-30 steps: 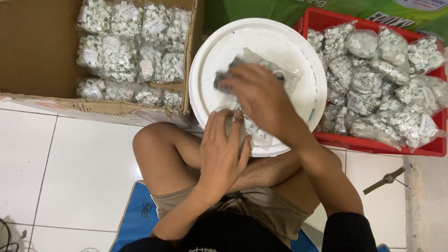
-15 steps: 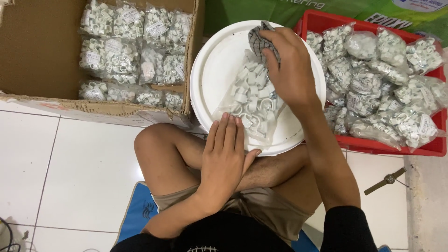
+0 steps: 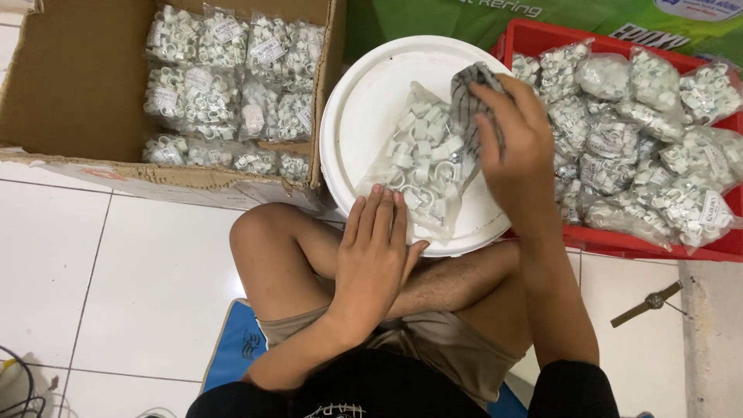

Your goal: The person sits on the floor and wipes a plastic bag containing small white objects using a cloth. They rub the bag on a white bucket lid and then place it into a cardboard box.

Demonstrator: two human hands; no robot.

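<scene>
A clear plastic bag of small white clips point(image 3: 422, 159) lies on a round white bucket lid point(image 3: 364, 108) in front of my crossed legs. My left hand point(image 3: 375, 255) rests flat with its fingertips pressing the bag's near edge. My right hand point(image 3: 515, 143) holds a crumpled grey checked cloth point(image 3: 467, 97) against the bag's far right end.
A cardboard box point(image 3: 77, 93) at the left holds several filled clip bags point(image 3: 232, 77). A red plastic crate point(image 3: 611, 240) at the right holds several more bags point(image 3: 642, 139). A small metal tool point(image 3: 646, 303) lies on the white tile floor at the right. I sit on a blue mat point(image 3: 232, 352).
My right hand has swept the cloth from the lid's near middle toward the far right of the bag. The left hand has slid slightly back to the bag's near edge.
</scene>
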